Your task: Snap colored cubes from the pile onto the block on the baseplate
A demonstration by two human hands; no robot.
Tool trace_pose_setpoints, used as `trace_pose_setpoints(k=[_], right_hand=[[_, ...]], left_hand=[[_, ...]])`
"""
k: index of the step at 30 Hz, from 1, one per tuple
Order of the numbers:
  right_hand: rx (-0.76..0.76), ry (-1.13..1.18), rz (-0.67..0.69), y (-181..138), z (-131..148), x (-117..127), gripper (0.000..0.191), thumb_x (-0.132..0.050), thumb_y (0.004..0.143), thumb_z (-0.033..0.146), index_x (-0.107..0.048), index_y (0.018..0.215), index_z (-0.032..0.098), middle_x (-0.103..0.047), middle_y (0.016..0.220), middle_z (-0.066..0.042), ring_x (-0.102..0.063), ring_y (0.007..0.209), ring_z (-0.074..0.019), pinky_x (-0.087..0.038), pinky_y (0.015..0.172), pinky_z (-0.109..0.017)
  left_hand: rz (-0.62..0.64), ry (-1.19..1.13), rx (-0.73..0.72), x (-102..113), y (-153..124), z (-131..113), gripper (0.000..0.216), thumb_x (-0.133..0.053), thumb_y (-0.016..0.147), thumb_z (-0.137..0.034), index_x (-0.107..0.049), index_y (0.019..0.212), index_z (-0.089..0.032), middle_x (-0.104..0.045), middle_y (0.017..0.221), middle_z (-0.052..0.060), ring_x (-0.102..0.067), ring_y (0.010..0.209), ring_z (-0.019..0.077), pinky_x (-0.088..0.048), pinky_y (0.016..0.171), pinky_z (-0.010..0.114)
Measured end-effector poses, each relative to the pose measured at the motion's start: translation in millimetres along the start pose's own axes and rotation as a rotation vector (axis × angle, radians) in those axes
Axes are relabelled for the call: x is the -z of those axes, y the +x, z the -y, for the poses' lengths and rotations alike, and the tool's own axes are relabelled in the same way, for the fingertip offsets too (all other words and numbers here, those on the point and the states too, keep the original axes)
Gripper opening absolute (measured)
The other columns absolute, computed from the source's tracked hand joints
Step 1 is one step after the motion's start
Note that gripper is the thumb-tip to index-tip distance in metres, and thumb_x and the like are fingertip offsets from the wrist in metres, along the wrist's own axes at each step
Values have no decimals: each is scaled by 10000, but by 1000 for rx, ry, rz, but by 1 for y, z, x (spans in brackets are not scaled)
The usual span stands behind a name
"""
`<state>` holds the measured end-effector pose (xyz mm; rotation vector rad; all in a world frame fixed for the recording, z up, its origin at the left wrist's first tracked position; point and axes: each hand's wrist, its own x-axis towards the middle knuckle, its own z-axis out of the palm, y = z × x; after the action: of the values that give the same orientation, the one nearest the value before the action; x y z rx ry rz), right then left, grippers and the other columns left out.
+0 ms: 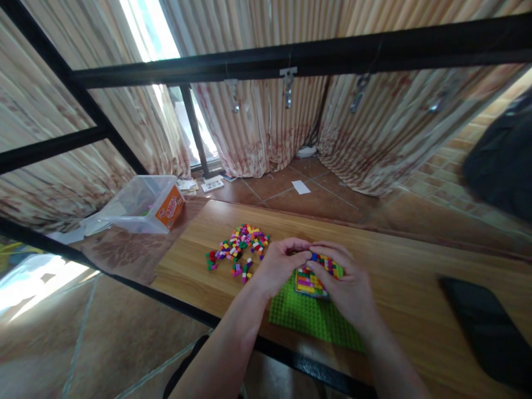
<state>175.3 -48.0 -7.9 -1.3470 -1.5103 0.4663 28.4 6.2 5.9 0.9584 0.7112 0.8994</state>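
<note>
A green studded baseplate point(307, 318) lies on the wooden table in front of me. On its far part sits a block of small multicoloured bricks point(311, 281). My left hand point(280, 266) and my right hand point(347, 285) meet over that block, with fingers curled and fingertips pinched together at its far edge. What they pinch is too small to make out. A loose pile of small coloured bricks point(239, 249) lies on the table just left of my left hand.
A clear plastic tub with an orange label point(145, 204) stands at the far left. A dark flat object point(484, 327) lies on the table point(394, 277) at the right. A black metal frame point(291, 55) crosses overhead; curtains hang behind.
</note>
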Motion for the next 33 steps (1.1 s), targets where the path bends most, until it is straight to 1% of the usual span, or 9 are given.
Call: trace_pose_setpoints(k=[6, 8, 12, 14, 16, 21, 24, 28, 33], right_hand=[[-4, 23, -31, 1, 1, -2, 185, -680, 841, 373, -737, 985, 270, -690, 1081, -39, -651, 1014, -188, -530, 902, -355], [-31, 10, -65, 1, 0, 0, 202, -684, 833, 399, -739, 976, 267, -702, 1041, -34, -655, 978, -189, -533, 875, -351], [-134, -49, -134, 1, -8, 7, 275, -683, 813, 456, -744, 977, 243, -722, 960, -39, -662, 899, -200, -532, 835, -363], [-192, -80, -131, 2, -12, 12, 305, -678, 807, 473, -747, 981, 232, -727, 948, -48, -665, 881, -208, -529, 822, -371], [-231, -104, -103, 2, -15, 15, 321, -671, 806, 479, -750, 988, 227, -729, 960, -57, -665, 894, -218, -525, 826, -378], [-212, -183, -5, 3, -19, 14, 295, -659, 812, 469, -758, 975, 244, -708, 1056, -65, -642, 999, -232, -485, 930, -414], [-197, -208, 28, 4, -25, 12, 294, -664, 802, 473, -763, 968, 251, -694, 1053, -65, -634, 1007, -235, -473, 952, -430], [-209, -174, 57, 6, -30, 10, 295, -665, 795, 476, -765, 974, 263, -693, 1055, -61, -638, 1000, -232, -482, 939, -428], [-268, -75, 68, 7, -29, 7, 299, -691, 769, 469, -769, 969, 262, -712, 1062, -51, -649, 996, -225, -500, 910, -414]], left_hand=[[0, 21, 22, 3, -2, -5, 170, -742, 699, -172, -708, 858, -122, -687, 800, 11, -613, 713, 103, -473, 776, 258], [-42, 33, 37, 6, -1, -10, 128, -701, 727, -148, -696, 853, -123, -688, 784, 11, -642, 706, 111, -492, 782, 268], [-192, 148, 8, 17, 2, -14, 85, -637, 767, -114, -687, 836, -121, -682, 751, 11, -649, 662, 105, -505, 733, 251], [-242, 238, -16, 23, 4, -12, 89, -622, 773, -106, -691, 827, -121, -678, 737, 11, -632, 641, 100, -501, 696, 238], [-256, 350, -41, 27, 7, -6, 101, -619, 771, -103, -699, 828, -125, -682, 727, 15, -621, 647, 107, -494, 674, 232], [-188, 613, -95, 29, 7, 7, 153, -596, 798, -130, -726, 879, -135, -734, 840, 53, -640, 753, 146, -505, 706, 252], [-134, 711, -115, 26, 5, 11, 218, -562, 829, -148, -739, 956, -141, -751, 913, 67, -654, 796, 165, -520, 735, 274], [-72, 764, -135, 23, 3, 13, 270, -533, 852, -156, -746, 1018, -155, -757, 946, 65, -664, 845, 176, -527, 765, 279], [-57, 745, -139, 23, 2, 15, 275, -527, 855, -167, -746, 1021, -164, -755, 936, 61, -663, 844, 179, -526, 773, 286]])
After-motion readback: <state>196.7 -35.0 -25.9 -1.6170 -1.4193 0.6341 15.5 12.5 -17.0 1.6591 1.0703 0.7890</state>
